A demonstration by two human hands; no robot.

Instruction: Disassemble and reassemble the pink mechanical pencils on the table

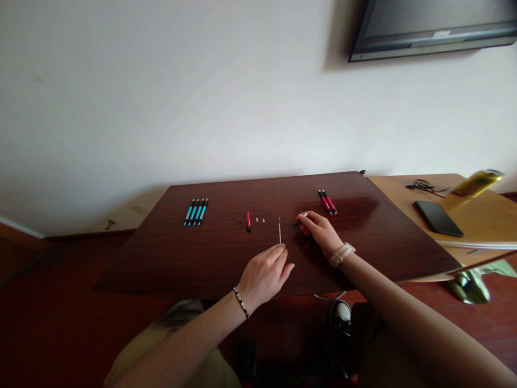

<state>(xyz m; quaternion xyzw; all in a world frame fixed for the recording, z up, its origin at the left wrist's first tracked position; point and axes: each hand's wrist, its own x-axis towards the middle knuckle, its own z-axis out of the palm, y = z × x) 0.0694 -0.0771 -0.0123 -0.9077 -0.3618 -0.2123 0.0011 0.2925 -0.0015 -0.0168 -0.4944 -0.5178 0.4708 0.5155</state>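
My right hand (319, 231) pinches a small black pen part (298, 222) just above the dark wooden table. My left hand (264, 274) rests near the front, its fingertips at the lower end of a thin white rod (279, 230) lying lengthwise; whether they grip it is hard to tell. To the left of the rod are two small white pieces (257, 220), a pink and black barrel (248, 221) and a tiny pink piece (239, 220). Several blue and black pens (196, 212) lie side by side at the left. Two pink and black pens (327, 202) lie beyond my right hand.
The dark table (153, 258) stands against a white wall. On a lighter wooden desk (480, 221) at the right are a black phone (438, 218), a dark cable (426, 186) and a yellow can (476, 184). A screen (436, 29) hangs above.
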